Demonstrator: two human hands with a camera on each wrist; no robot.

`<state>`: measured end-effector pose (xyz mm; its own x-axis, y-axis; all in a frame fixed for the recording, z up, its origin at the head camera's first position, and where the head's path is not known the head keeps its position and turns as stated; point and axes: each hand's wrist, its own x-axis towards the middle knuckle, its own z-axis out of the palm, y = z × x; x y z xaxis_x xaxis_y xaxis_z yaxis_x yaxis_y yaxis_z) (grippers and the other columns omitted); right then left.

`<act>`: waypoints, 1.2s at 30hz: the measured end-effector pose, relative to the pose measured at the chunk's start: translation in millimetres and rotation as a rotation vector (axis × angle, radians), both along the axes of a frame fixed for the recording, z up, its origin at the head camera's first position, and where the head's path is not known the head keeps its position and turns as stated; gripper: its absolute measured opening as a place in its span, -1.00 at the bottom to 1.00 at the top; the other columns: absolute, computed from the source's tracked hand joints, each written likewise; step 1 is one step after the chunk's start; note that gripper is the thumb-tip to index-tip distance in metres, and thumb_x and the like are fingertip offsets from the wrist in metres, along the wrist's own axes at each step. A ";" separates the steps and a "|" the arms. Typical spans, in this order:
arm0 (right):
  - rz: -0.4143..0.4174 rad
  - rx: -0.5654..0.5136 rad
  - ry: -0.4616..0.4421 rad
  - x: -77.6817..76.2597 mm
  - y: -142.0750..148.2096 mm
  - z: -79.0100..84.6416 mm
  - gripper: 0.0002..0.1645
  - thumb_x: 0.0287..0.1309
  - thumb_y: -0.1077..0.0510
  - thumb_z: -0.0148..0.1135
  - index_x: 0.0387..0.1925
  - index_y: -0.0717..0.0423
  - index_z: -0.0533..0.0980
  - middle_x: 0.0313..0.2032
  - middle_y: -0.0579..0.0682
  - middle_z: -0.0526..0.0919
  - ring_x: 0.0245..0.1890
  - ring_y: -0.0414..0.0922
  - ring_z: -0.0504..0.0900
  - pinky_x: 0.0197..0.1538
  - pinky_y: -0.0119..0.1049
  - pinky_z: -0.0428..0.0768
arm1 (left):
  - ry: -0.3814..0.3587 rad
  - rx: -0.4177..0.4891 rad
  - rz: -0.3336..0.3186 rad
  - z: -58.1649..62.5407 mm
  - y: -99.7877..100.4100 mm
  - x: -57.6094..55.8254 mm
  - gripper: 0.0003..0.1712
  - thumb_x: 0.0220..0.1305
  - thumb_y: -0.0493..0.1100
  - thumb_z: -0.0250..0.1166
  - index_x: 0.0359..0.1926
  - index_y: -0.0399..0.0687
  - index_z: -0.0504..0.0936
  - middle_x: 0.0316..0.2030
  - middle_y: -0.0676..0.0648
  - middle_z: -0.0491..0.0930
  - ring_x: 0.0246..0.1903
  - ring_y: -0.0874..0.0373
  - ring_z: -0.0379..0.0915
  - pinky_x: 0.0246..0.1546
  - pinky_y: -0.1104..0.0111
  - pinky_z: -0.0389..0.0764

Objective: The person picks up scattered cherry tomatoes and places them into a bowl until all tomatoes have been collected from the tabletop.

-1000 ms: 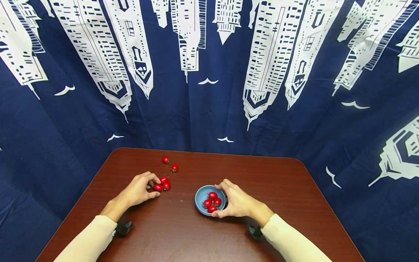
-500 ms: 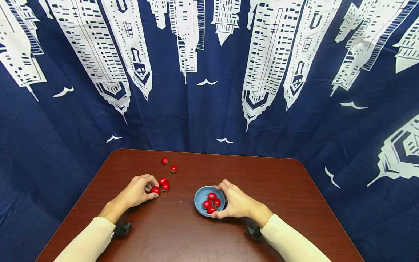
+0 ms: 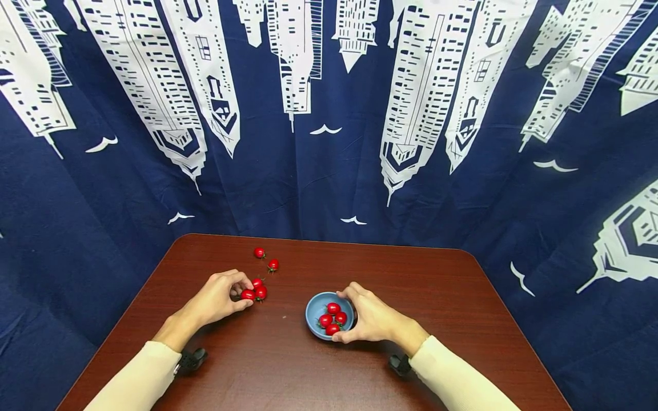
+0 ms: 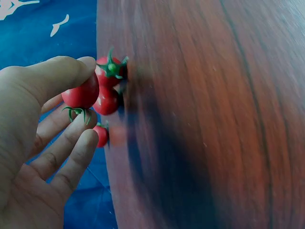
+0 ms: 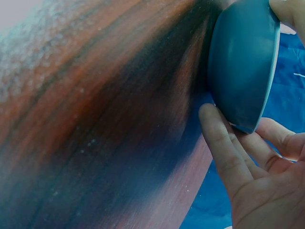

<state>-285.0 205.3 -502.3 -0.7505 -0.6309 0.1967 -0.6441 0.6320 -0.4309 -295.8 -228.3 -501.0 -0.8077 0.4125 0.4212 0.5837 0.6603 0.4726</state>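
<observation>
My left hand (image 3: 218,298) pinches a red cherry tomato (image 4: 80,93) between thumb and fingertips; its green stem end points down toward the fingers in the left wrist view. Two more cherry tomatoes (image 3: 261,293) lie close together right by the pinched one. With thumb and fingers spread around its right side, my right hand (image 3: 377,317) grips a small blue bowl (image 3: 312,324) on the table. Inside the bowl sit several cherry tomatoes (image 3: 326,321). From the right wrist, only the bowl's outer wall (image 5: 243,62) shows, its contents hidden.
Farther back on the brown wooden table (image 3: 411,274), two single cherry tomatoes (image 3: 259,252) lie apart from the group. A dark blue cloth (image 3: 329,182) with white building prints hangs behind the table's far edge.
The left hand shifted the pinched cherry tomato slightly toward me and left, then back beside the other two. The right hand and bowl stayed in place.
</observation>
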 end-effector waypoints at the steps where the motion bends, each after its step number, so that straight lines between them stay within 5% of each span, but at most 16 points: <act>1: 0.003 -0.001 0.006 0.0 0.1 0.0 -0.02 0.00 -0.34 0.85 0.25 0.14 0.63 0.26 0.05 0.72 0.14 -0.12 0.83 0.26 -0.29 0.82 | 0.010 0.005 -0.007 0.7 1.8 0.1 -0.61 0.10 -0.30 0.85 -0.17 0.01 0.80 -0.25 0.11 0.77 -0.29 0.28 0.70 -0.21 0.37 0.81; 21: 0.013 0.001 0.027 0.0 0.4 -0.4 -0.01 0.01 -0.35 0.84 0.25 0.15 0.63 0.24 0.04 0.72 0.12 -0.13 0.84 0.26 -0.28 0.83 | 0.077 0.008 -0.096 16.9 54.2 -8.0 -0.64 0.14 -0.29 0.83 -0.14 0.03 0.83 -0.28 0.08 0.74 -0.31 0.22 0.69 -0.26 0.42 0.73; 28: 0.005 0.001 0.018 -0.2 -0.2 -0.2 -0.03 0.01 -0.35 0.84 0.25 0.13 0.63 0.26 0.04 0.73 0.14 -0.13 0.84 0.29 -0.28 0.82 | 0.001 0.001 -0.131 22.6 81.1 -10.3 -0.67 0.23 -0.24 0.80 -0.09 0.08 0.82 -0.24 0.11 0.74 -0.29 0.25 0.69 -0.23 0.45 0.72; 36: 0.014 0.008 0.019 -1.3 -0.4 -0.6 -0.01 0.02 -0.37 0.83 0.26 0.14 0.63 0.22 0.03 0.72 0.13 -0.13 0.83 0.29 -0.25 0.84 | 0.004 -0.028 -0.203 26.4 111.6 -11.5 -0.68 0.28 -0.20 0.77 -0.03 0.06 0.84 -0.16 0.07 0.79 -0.28 0.23 0.68 -0.20 0.46 0.72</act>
<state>-286.3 204.8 -502.8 -0.7376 -0.6432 0.2054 -0.6611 0.6262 -0.4133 -307.4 -116.7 -474.6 -0.7054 0.5780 0.4103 0.7077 0.5417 0.4535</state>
